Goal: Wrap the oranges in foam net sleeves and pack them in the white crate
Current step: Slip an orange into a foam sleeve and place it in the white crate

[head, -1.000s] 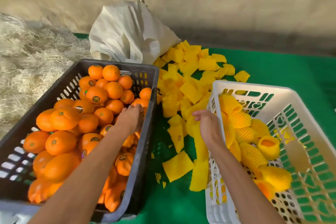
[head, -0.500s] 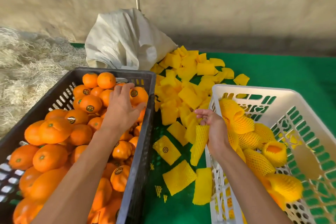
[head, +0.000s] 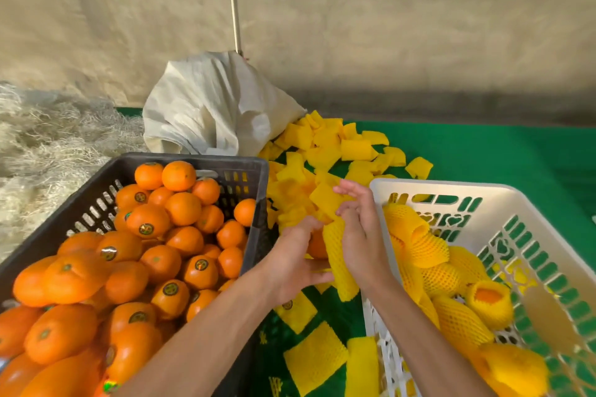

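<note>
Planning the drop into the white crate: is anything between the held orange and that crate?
Only the right hand and the sleeve it holds sit between the orange in the left hand and the crate; its near rim follows.

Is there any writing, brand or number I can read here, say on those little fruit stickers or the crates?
No text can be read.
Round stickers on the oranges in the black crate: dark with gold, print too small and blurred.
White crate: heart-shaped and bar cut-outs only, no letters.
White sack: no print visible.
</note>
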`<action>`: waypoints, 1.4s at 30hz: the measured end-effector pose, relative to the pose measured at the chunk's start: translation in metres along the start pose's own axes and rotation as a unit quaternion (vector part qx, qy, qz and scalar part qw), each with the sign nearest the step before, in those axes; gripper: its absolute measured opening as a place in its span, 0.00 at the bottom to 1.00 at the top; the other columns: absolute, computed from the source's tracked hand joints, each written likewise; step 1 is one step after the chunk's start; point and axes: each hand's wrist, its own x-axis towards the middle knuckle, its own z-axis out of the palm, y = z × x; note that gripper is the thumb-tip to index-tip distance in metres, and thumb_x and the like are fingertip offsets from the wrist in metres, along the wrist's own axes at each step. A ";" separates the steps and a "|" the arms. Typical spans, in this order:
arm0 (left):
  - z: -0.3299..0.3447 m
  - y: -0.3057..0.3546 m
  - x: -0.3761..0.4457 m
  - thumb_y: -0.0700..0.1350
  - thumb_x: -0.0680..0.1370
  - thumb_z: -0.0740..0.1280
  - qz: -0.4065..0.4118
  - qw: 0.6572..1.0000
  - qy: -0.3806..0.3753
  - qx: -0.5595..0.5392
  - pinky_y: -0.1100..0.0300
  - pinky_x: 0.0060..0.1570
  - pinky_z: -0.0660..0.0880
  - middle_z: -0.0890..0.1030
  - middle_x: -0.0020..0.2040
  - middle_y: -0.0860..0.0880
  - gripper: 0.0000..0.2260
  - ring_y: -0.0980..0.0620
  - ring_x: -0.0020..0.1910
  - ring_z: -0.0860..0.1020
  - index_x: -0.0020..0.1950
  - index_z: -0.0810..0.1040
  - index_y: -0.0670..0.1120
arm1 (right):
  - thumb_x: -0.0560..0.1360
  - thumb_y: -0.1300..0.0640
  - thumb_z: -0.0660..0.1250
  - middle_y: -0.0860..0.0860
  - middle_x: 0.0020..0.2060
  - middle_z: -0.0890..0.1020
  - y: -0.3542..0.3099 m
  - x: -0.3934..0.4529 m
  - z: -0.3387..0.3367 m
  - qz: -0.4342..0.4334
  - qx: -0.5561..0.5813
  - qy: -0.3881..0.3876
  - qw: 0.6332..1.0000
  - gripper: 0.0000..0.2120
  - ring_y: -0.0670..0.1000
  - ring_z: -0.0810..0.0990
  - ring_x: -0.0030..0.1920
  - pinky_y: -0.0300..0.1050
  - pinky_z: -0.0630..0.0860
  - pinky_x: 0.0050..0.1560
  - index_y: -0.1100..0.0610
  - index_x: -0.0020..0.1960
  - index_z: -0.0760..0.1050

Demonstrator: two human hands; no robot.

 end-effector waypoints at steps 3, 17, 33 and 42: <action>-0.002 0.000 -0.001 0.52 0.81 0.69 -0.008 0.999 -0.045 0.000 0.40 0.65 0.77 0.83 0.59 0.39 0.13 0.43 0.56 0.82 0.64 0.82 0.51 | 0.79 0.57 0.54 0.43 0.64 0.78 0.002 -0.001 0.004 -0.009 0.007 -0.008 1.000 0.21 0.46 0.77 0.58 0.36 0.73 0.58 0.46 0.70 0.70; -0.004 -0.008 0.013 0.42 0.74 0.75 0.055 0.998 0.034 0.024 0.41 0.53 0.81 0.81 0.50 0.45 0.26 0.45 0.48 0.81 0.68 0.69 0.55 | 0.78 0.58 0.59 0.47 0.67 0.76 0.001 -0.005 0.001 -0.003 0.015 -0.007 1.000 0.23 0.46 0.76 0.66 0.46 0.74 0.66 0.51 0.72 0.66; -0.024 -0.010 0.035 0.50 0.70 0.75 0.190 0.934 0.211 0.218 0.46 0.52 0.82 0.66 0.58 0.52 0.28 0.49 0.52 0.76 0.64 0.65 0.61 | 0.81 0.71 0.60 0.56 0.55 0.86 0.008 -0.006 -0.002 0.258 0.140 0.040 0.955 0.18 0.56 0.85 0.54 0.56 0.83 0.57 0.58 0.64 0.80; -0.014 -0.002 0.025 0.36 0.74 0.55 0.049 0.986 0.003 -0.162 0.40 0.63 0.74 0.81 0.60 0.42 0.13 0.37 0.60 0.76 0.54 0.75 0.43 | 0.65 0.58 0.74 0.58 0.52 0.86 -0.004 0.005 -0.020 0.423 0.371 -0.064 0.824 0.20 0.59 0.85 0.47 0.48 0.83 0.39 0.58 0.56 0.82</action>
